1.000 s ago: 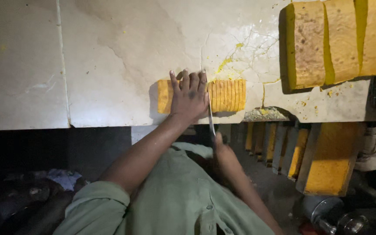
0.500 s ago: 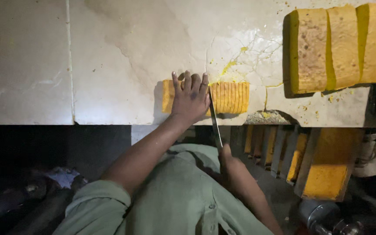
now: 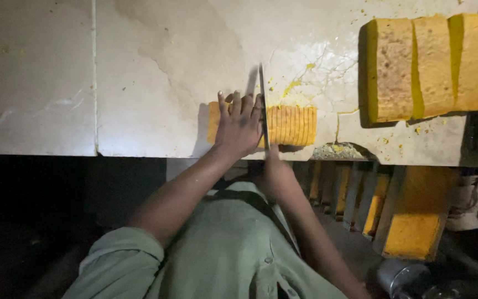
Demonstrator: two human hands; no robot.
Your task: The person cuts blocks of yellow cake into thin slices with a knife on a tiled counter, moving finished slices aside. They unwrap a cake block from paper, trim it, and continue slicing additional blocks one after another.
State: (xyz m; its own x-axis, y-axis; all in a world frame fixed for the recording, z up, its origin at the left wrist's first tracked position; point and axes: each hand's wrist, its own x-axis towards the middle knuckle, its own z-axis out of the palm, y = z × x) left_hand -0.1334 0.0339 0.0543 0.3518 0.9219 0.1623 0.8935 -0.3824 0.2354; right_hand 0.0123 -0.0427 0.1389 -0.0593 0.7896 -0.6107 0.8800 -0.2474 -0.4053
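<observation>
Knife [image 3: 263, 105] lengthwise across loaf [image 3: 289, 125]

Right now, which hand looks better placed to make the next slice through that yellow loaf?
Probably the right hand: it grips the knife, whose blade stands across the yellow loaf. The left hand lies flat on the uncut part, steadying it.

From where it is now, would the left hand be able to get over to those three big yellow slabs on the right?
Probably yes: the left hand rests on the small loaf, and bare counter lies between it and the slabs; only the knife stands beside it.
</observation>
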